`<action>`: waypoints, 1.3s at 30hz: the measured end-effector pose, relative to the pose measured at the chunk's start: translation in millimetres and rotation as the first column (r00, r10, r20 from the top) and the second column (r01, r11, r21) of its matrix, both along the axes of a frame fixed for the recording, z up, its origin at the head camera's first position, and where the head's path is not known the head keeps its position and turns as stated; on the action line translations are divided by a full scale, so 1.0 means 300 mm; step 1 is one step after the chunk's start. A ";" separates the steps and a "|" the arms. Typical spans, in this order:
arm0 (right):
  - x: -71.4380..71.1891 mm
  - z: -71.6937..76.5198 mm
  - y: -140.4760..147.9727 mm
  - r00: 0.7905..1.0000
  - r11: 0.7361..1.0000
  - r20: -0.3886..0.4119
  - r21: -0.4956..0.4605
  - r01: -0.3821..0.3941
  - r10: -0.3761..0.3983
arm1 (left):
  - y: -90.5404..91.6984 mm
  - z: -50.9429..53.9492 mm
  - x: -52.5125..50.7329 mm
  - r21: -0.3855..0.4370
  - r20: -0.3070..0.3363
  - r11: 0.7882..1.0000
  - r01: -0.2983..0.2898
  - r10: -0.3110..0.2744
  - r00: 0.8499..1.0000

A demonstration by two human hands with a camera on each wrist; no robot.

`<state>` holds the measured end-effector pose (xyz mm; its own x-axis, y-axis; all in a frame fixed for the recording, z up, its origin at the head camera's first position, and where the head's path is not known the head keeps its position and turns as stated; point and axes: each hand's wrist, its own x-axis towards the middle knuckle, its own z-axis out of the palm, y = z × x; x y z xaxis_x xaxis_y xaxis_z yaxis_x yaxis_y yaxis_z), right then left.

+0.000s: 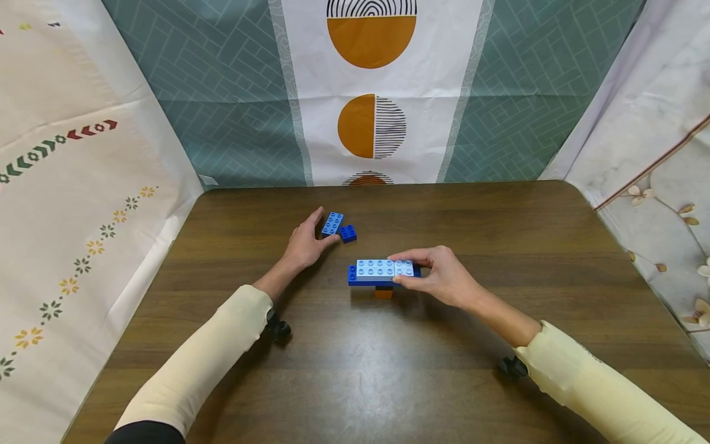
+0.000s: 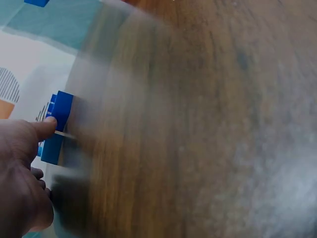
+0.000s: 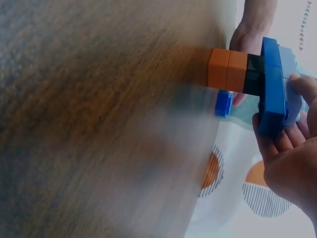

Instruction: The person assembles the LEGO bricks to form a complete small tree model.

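My right hand (image 1: 444, 276) pinches the right end of the top layer on a brick stack, thumb on the near side and fingers at the back. Pale blue bricks (image 1: 375, 270) form that top layer. Below them runs a longer dark blue layer (image 1: 352, 276), carried by a narrow column of a blackish brick (image 3: 253, 74) over orange bricks (image 3: 227, 69). Further back, my left hand (image 1: 305, 243) spreads its thumb and fingers around a medium blue brick (image 1: 333, 223). Its thumb tip is close to a small dark blue brick (image 1: 348, 233); contact is unclear.
The brown wooden table (image 1: 471, 388) extends around the stack and both hands. Behind its far edge hangs a patterned cloth (image 1: 233, 111), with further light cloths on the left and right sides. Each wrist carries a small black camera.
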<state>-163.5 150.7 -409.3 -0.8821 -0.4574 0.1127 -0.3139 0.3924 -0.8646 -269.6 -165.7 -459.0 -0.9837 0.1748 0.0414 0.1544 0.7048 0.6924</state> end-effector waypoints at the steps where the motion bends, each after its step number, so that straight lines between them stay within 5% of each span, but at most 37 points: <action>1: 0.000 0.000 -0.001 1.000 1.000 0.002 0.001 0.001 -0.001 | 0.002 0.000 0.001 -0.003 -0.004 1.000 0.000 0.000 1.000; 16: 0.002 0.002 -0.002 1.000 1.000 -0.001 0.001 0.004 -0.004 | -0.007 0.006 0.025 0.041 -0.056 0.999 -0.036 0.038 0.998; 22: 0.004 0.005 -0.003 1.000 1.000 0.003 -0.002 0.000 0.000 | -0.027 0.055 0.058 0.114 -0.169 0.993 -0.023 0.042 0.985; 28: 0.005 0.005 -0.004 1.000 1.000 0.013 0.000 0.002 -0.002 | -0.026 0.124 0.114 0.184 -0.271 0.978 0.100 -0.047 0.961; 39: -0.003 0.008 -0.003 1.000 1.000 0.014 0.003 -0.005 0.005 | 0.023 0.199 0.245 0.254 -0.278 0.902 0.350 -0.279 0.919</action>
<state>-164.3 149.9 -406.8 -0.8815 -0.4618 0.0987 -0.3035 0.3939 -0.8676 -196.1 -158.8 -399.1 -0.8359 0.4179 0.3559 0.5128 0.3632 0.7779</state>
